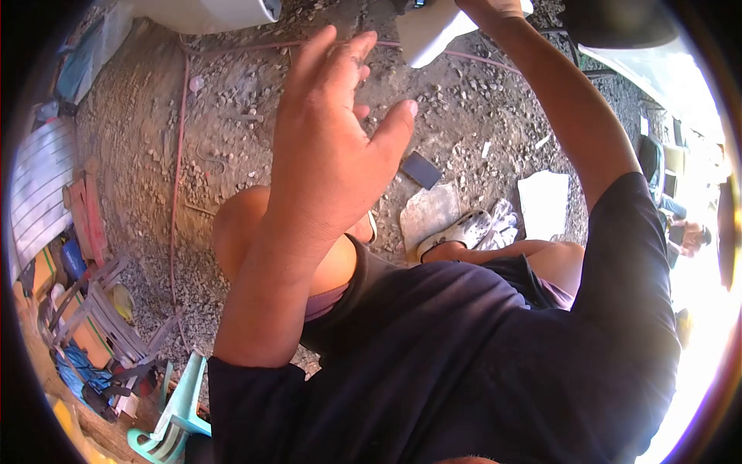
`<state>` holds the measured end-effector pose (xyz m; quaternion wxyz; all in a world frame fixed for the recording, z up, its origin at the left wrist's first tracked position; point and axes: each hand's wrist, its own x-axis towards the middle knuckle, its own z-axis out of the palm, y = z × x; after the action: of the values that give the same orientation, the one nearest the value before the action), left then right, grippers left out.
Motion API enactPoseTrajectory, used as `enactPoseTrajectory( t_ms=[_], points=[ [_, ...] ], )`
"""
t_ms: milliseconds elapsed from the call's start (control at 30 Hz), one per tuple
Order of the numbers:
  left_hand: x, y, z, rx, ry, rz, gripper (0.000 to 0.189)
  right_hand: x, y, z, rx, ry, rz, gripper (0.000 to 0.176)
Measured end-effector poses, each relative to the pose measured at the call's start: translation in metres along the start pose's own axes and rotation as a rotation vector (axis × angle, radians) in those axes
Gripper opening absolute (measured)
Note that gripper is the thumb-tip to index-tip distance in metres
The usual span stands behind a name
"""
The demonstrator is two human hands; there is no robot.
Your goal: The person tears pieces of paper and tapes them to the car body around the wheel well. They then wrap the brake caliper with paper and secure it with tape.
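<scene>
Clock positions are read from the centre of the head view. The left hand is raised at 11 o'clock above the gravel ground, with its back toward the camera. Its thumb is extended well apart from the fingers; the fingers are loosely curved and slightly spread, with no object visible between them. The right hand is at 1 o'clock, cut by the upper frame edge. Its visible part overlaps the white panel; whether it grips the panel cannot be told, and its finger state cannot be told either.

The white panel lies between 12 and 1 o'clock, partly out of frame. A white curved part is at 11 o'clock, and a dark rounded object is between 1 and 2 o'clock.

A dark rectangular block lies on the ground at 1 o'clock, near the centre. A patterned clog and a pale flat sheet are at 3 o'clock, the sheet farther out. A thin hose runs along the ground at 10 o'clock. A green plastic chair is between 7 and 8 o'clock. Another person is at 3 o'clock, near the frame edge
</scene>
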<state>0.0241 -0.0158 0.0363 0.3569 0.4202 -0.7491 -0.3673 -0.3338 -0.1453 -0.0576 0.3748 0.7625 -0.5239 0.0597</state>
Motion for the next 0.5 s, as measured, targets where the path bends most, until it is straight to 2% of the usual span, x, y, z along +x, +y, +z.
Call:
enactPoseTrajectory(
  t_ms=[200, 500],
  points=[
    [-0.002, 0.000, -0.001, 0.041, 0.016, 0.013, 0.061, 0.002, -0.002, 0.002, 0.033, 0.031, 0.017, 0.018],
    [-0.002, 0.003, 0.000, 0.039, -0.016, 0.007, 0.061, 0.003, 0.011, 0.012, -0.060, 0.115, -0.004, 0.021]
  ],
)
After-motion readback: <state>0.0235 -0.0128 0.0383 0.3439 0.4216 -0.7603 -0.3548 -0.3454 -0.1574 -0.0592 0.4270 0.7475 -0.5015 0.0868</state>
